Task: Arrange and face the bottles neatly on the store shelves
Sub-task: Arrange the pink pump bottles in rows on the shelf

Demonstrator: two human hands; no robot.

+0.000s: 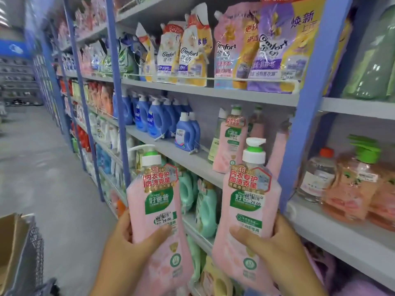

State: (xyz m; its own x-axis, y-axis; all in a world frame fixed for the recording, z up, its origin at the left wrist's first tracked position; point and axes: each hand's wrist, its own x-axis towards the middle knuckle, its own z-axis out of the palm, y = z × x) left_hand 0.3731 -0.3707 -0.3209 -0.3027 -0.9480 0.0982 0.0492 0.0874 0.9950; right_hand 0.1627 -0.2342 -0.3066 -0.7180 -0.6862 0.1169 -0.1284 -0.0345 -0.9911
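I hold two pink pump bottles with green labels upright in front of the shelves. My left hand point(132, 248) grips the left pink bottle point(158, 201) around its lower body, thumb across the front. My right hand point(275, 246) grips the right pink bottle point(250, 201) the same way. Both labels face me. More pink bottles of the same kind point(230, 142) stand on the grey middle shelf point(186, 154), just behind the two I hold.
Blue detergent bottles point(156, 122) stand on the left of the middle shelf. Comfort refill pouches point(235, 52) fill the shelf above. Green bottles point(205, 210) sit on the shelf below. Orange and clear bottles point(350, 184) are in the right bay. A cardboard box in a basket point(17, 248) is at lower left.
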